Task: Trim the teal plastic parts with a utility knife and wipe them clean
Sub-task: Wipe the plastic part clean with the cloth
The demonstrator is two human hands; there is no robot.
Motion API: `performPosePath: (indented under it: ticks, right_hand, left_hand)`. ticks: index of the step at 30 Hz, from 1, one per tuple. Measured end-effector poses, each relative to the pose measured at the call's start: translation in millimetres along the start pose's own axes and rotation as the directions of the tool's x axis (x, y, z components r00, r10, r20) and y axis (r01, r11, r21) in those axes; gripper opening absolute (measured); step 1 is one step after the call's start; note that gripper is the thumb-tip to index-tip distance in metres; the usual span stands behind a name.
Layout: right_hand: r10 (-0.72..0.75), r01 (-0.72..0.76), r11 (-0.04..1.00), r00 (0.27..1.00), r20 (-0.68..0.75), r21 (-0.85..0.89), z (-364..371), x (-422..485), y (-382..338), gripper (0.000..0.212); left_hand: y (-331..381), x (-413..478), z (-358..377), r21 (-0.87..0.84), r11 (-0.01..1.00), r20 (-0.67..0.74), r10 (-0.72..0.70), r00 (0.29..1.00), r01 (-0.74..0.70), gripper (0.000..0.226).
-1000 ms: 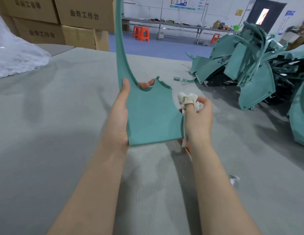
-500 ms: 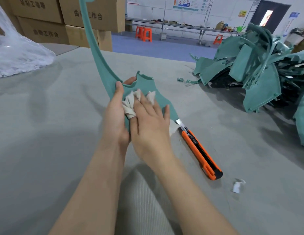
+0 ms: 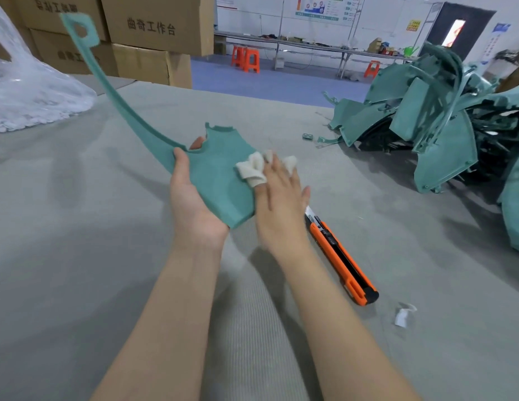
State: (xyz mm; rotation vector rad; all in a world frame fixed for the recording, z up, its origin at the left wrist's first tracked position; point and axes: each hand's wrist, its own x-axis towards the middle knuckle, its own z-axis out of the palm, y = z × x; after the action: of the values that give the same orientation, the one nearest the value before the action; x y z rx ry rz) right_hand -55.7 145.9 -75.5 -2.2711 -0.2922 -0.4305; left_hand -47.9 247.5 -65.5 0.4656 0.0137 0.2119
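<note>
- While the left hand (image 3: 194, 209) grips the flat teal plastic part with a long curved arm (image 3: 220, 175) at mid-frame, thumb on top and fingers (image 3: 197, 142) behind, the right hand (image 3: 278, 204) lies flat on it.
- Its fingers are straight, with white cloth wraps (image 3: 252, 169) on the tips, holding nothing.
- The orange utility knife (image 3: 339, 256) lies on the grey surface (image 3: 78, 256) just beside that hand, blade out. A wide wipe could hit it and cut.

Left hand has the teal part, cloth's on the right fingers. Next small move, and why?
Probably sweep the cloth across the teal part's broad face toward the left hand's thumb. The right hand lies flat with its wrapped fingers at the face's right edge, so most of the face lies ahead of it. The utility knife lies unheld on the table.
</note>
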Motion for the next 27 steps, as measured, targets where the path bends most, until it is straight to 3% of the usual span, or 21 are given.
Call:
performPosePath:
  ticks: [2,5,7,10,13,16,18,21,24,27]
  right_hand:
    - [0.093,-0.092,0.995,0.995,-0.02,0.049,-6,4,9,0.044]
    - [0.12,-0.117,0.992,0.992,-0.045,0.056,-8,3,10,0.045]
    - [0.036,-0.036,0.999,0.999,-0.01,-0.019,0,-6,0,0.046]
    - [-0.213,0.214,0.977,0.974,0.08,-0.003,23,-27,-27,0.051]
    - [-0.269,0.269,0.963,0.95,0.158,0.022,30,-26,-30,0.046]
    - [-0.146,0.146,0.989,0.985,0.096,0.003,22,-8,-10,0.043]
    - [-0.011,0.011,1.0,1.0,0.012,-0.01,14,6,10,0.044]
    - [0.155,-0.151,0.988,0.982,-0.108,0.039,2,18,42,0.042]
    - [0.376,-0.27,0.906,0.867,-0.327,0.327,-18,23,56,0.03]
    - [0.569,-0.291,0.745,0.747,-0.343,0.6,-37,30,59,0.026]
  left_hand:
    - [-6,-2,2,0.042,0.999,0.007,-0.032,0.999,0.032,0.031]
    - [-10,1,4,0.072,0.997,0.006,-0.037,0.999,0.036,0.032]
    - [-8,2,2,0.056,0.998,0.018,-0.024,1.0,0.023,0.033]
    - [0,-5,-10,0.053,0.991,0.1,-0.128,0.987,0.123,0.042]
    - [5,0,-18,0.068,0.991,0.055,-0.122,0.991,0.118,0.056]
    - [1,12,-9,-0.027,0.997,-0.036,-0.078,0.996,0.077,0.043]
    - [-7,17,-9,-0.004,1.0,-0.091,-0.018,0.996,0.017,0.035]
    - [-13,19,-18,0.058,0.997,-0.149,-0.036,0.988,0.045,0.032]
    - [-11,23,-24,-0.004,0.999,-0.124,-0.051,0.991,0.051,0.034]
    - [-12,23,-25,-0.01,0.998,-0.107,-0.057,0.993,0.056,0.035]
